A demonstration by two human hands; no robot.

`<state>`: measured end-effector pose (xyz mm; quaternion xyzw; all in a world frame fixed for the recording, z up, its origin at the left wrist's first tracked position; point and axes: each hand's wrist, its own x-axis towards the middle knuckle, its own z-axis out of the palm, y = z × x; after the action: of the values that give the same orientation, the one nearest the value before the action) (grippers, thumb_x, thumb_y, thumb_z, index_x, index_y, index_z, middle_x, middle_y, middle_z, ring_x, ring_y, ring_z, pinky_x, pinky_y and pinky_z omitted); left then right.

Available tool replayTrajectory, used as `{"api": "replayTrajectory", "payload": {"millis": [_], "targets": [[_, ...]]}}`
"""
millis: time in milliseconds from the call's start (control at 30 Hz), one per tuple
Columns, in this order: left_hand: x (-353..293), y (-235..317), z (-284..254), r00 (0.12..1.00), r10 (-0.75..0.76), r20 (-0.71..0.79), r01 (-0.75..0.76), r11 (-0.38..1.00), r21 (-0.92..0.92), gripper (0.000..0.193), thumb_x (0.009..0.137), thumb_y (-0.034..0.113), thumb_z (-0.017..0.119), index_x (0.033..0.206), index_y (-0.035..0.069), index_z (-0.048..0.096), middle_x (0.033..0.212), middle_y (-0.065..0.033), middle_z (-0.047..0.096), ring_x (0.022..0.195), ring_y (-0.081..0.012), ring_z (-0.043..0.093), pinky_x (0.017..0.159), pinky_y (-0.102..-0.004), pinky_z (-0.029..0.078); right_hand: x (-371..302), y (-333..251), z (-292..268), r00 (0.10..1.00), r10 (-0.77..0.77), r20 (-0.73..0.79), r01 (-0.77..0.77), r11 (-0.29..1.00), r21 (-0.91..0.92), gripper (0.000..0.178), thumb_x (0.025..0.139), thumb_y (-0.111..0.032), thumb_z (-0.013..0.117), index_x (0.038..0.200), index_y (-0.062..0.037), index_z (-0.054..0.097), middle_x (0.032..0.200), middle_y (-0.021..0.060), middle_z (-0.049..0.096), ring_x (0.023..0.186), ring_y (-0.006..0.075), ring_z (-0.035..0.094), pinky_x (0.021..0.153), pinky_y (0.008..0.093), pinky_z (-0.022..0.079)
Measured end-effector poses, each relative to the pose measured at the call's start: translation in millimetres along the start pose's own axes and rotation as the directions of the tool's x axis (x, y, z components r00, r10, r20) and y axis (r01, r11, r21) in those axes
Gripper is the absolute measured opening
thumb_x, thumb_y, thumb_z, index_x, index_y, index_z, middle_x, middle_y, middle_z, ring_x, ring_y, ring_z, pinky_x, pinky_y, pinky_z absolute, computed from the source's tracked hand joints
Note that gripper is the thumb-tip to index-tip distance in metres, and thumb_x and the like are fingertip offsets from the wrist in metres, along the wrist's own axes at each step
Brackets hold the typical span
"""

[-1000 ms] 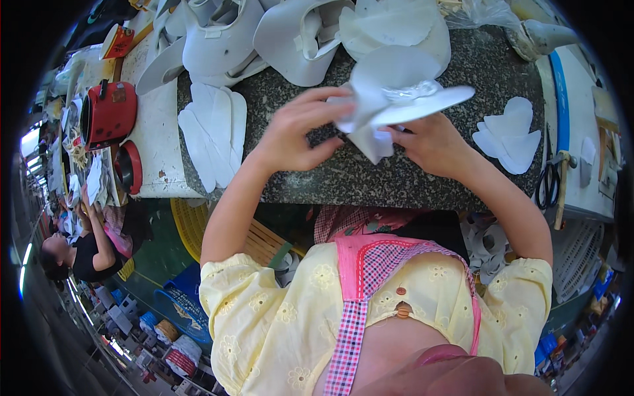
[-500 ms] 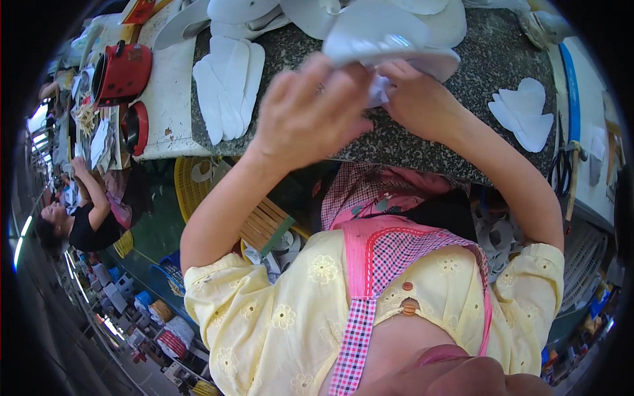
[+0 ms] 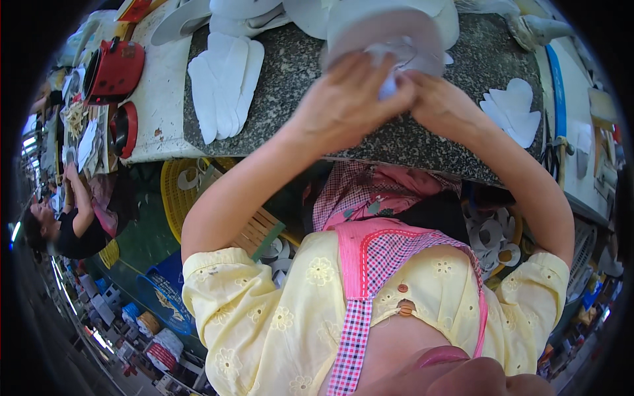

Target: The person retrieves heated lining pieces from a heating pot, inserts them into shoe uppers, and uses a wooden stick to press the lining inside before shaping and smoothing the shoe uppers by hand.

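While both hands are working close together above the speckled stone slab (image 3: 370, 138), the entries are running from largest to smallest, each placed against that slab.

Stone slab: lying across the top of the view, its near edge facing the person's chest.

Stack of long white cut pieces (image 3: 224, 82): lying on the slab's left part, well apart from the hands.

Round pale piece (image 3: 389, 33): being held up over the slab's middle, blurred. Risk, as a judgement: it is looking only pinched at its near edge, so a loosened grip could be letting it drop onto the slab or over the near edge toward the lap.

Heart-like white pieces (image 3: 512, 112): lying on the slab's right part; a swinging right elbow could be sweeping them off.

Left hand (image 3: 347, 109): raised over the slab's middle, back toward the camera, fingers curled shut on the small white piece (image 3: 389, 82) under the round one, forearm slanting up from lower left.

Right hand (image 3: 442, 102): touching the left, fingers pinching the same white piece, elbow bending out right of the slab.
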<state>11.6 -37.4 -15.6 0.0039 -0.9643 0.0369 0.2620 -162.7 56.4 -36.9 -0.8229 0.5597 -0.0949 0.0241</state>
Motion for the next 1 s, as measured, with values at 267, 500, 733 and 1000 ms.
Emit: {"api": "replayTrajectory", "payload": {"millis": [267, 500, 733, 1000], "targets": [[-28.5, 10.3, 19.5, 0.998, -0.046, -0.03, 0.052, 0.969, 0.242, 0.025, 0.07, 0.016, 0.055, 0.094, 0.011, 0.05, 0.09, -0.0042, 0.058, 0.083, -0.0186, 0.057, 0.069, -0.0293, 0.038, 9.5, -15.3, -10.7, 0.959, 0.24, -0.149, -0.196, 0.945, 0.262, 0.03, 0.062, -0.003, 0.058, 0.09, -0.0004, 0.051, 0.086, 0.0158, 0.054, 0.081, 0.0308, 0.057, 0.069, 0.0377, 0.049], [-46.4, 28.5, 23.8, 0.992, -0.112, -0.051, 0.118, 0.98, 0.16, 0.015, 0.068, 0.015, 0.055, 0.082, 0.009, 0.054, 0.086, -0.0042, 0.055, 0.086, -0.019, 0.056, 0.073, -0.0293, 0.04, 1.3, -6.5, 15.7, 0.948, 0.04, -0.316, -0.076, 0.992, -0.099, 0.015, 0.066, -0.007, 0.057, 0.081, -0.0061, 0.054, 0.081, 0.0057, 0.055, 0.074, 0.0213, 0.058, 0.056, 0.0294, 0.049], [-47.3, 37.8, 18.1, 0.97, -0.18, 0.163, 0.172, 0.983, 0.059, 0.017, 0.065, 0.013, 0.054, 0.081, 0.006, 0.055, 0.074, -0.0036, 0.05, 0.074, -0.0172, 0.053, 0.064, -0.0269, 0.04, -3.9, -2.3, 23.2, 0.927, 0.004, -0.376, -0.059, 0.989, -0.136, 0.021, 0.062, -0.012, 0.062, 0.08, -0.006, 0.054, 0.073, 0.0048, 0.054, 0.064, 0.0187, 0.058, 0.052, 0.0282, 0.047], [-40.0, 46.6, 14.4, 0.939, -0.253, 0.233, 0.246, 0.968, 0.057, 0.014, 0.065, 0.014, 0.054, 0.076, 0.007, 0.055, 0.073, -0.0032, 0.05, 0.07, -0.015, 0.051, 0.06, -0.0275, 0.037, -5.7, -13.9, 29.7, 0.88, 0.119, -0.46, -0.134, 0.991, -0.001, 0.015, 0.064, -0.01, 0.063, 0.077, -0.0067, 0.056, 0.072, 0.0059, 0.057, 0.064, 0.0212, 0.058, 0.054, 0.0292, 0.047]]}}
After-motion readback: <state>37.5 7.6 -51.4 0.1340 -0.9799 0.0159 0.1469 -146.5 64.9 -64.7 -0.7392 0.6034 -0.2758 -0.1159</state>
